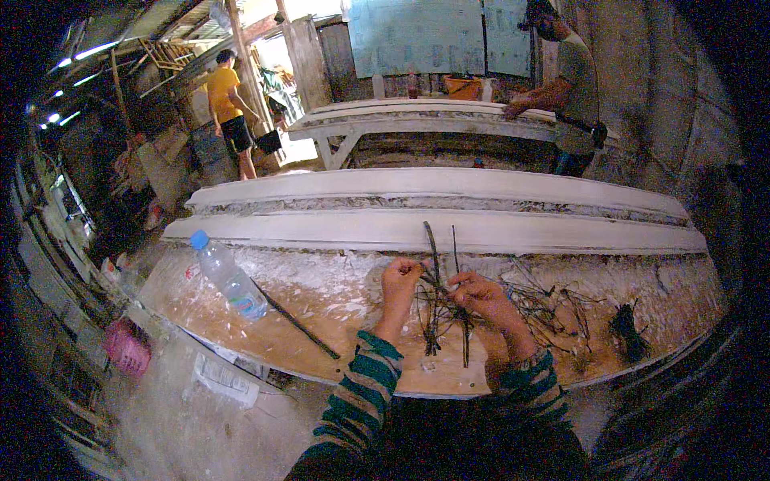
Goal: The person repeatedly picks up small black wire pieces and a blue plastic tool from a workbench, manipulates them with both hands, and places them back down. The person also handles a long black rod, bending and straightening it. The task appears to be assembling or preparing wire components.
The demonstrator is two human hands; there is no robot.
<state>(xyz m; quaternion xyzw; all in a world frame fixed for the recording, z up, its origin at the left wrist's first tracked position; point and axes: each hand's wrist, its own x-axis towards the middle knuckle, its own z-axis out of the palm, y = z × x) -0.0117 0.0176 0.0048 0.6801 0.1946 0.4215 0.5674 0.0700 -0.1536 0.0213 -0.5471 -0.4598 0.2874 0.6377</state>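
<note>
Above the worktable [321, 284], my left hand [401, 282] pinches a dark twig-like strand [431, 280] between thumb and fingertips. From the right, my right hand [480, 295] closes its fingers on the same dark strands. Long dark sticks rise past my fingers, and a small bunch of strands [431, 333] lies below them. Whether these are twigs or strips of another material I cannot tell. Beside my right hand spreads a tangled heap of thin dark strands [553, 314]. A thicker dark bundle [628, 333] sits farther right.
A clear plastic bottle with a blue cap [233, 279] lies at left, beside a dark stick [298, 322]. Long white mouldings [449, 230] span the table's far side. Beyond are another bench [353, 128], a person working [573, 96] and one walking [226, 104]. A pink bucket [127, 347] stands lower left.
</note>
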